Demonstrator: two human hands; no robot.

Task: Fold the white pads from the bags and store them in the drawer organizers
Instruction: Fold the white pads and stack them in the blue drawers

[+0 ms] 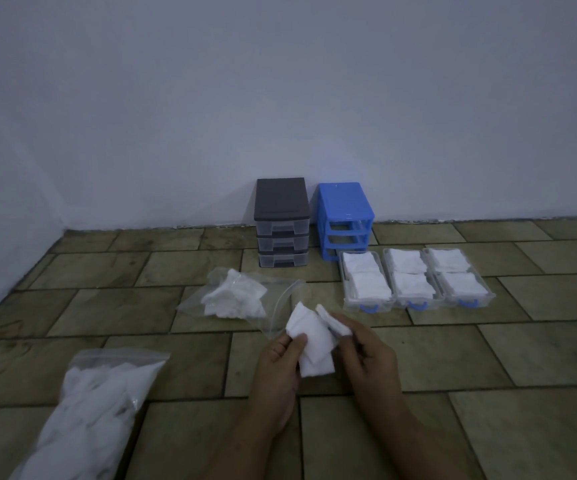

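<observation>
Both hands hold one white pad (pixel 314 344) above the tiled floor. My left hand (pixel 280 362) pinches its left edge with the thumb on top. My right hand (pixel 366 355) grips its right side, where part of the pad is turned up. An open clear bag (pixel 238 296) with several white pads lies just beyond the hands. A fuller bag of pads (pixel 89 410) lies at the lower left. Three clear drawers (pixel 415 280) with blue handles sit on the floor at the right, each filled with folded pads.
A grey-topped drawer organizer (pixel 281 223) with three clear drawers in it stands against the wall. Beside it stands a blue organizer frame (pixel 345 220) with its slots empty. The floor (pixel 487 375) is of olive tiles.
</observation>
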